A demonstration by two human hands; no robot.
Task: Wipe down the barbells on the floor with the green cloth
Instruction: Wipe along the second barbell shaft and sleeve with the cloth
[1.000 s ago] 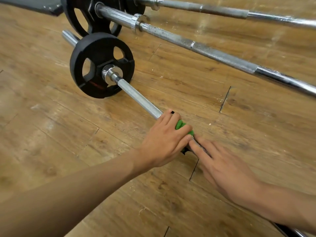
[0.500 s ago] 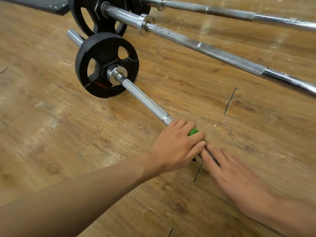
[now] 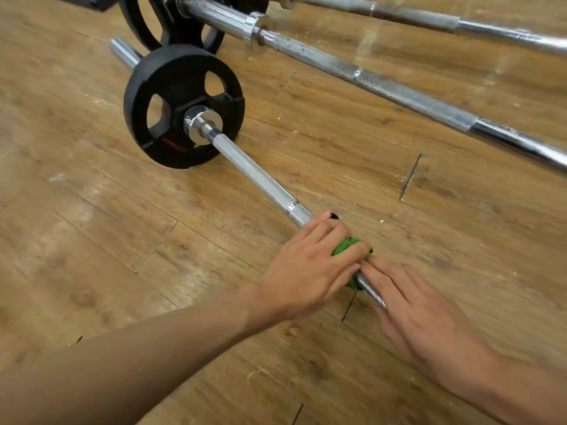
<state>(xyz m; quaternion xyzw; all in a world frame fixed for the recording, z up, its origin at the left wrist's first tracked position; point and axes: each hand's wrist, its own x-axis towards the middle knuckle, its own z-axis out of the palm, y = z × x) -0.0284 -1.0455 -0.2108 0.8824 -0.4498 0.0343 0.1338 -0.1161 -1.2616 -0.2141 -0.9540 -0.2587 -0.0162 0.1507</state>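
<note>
The nearest barbell [image 3: 254, 176] lies on the wooden floor, its chrome shaft running from a black weight plate [image 3: 171, 87] down toward the lower right. My left hand [image 3: 310, 268] grips the green cloth [image 3: 346, 245], which is wrapped around the shaft; only a small patch of cloth shows between my fingers. Just below it, my right hand [image 3: 411, 314] rests on the bar with straight fingers laid along the shaft. A second barbell [image 3: 383, 84] and a third barbell [image 3: 429, 21] lie further back.
A larger black plate [image 3: 171, 26] sits on the second barbell behind the near plate. A dark mat edge [image 3: 92, 1] shows at the top left. Bare wooden floor [image 3: 92, 240] spreads to the left and in front of me.
My left hand with the cloth has slid along the shaft away from the plate, baring more knurled bar. My right hand has shifted back along the bar with it.
</note>
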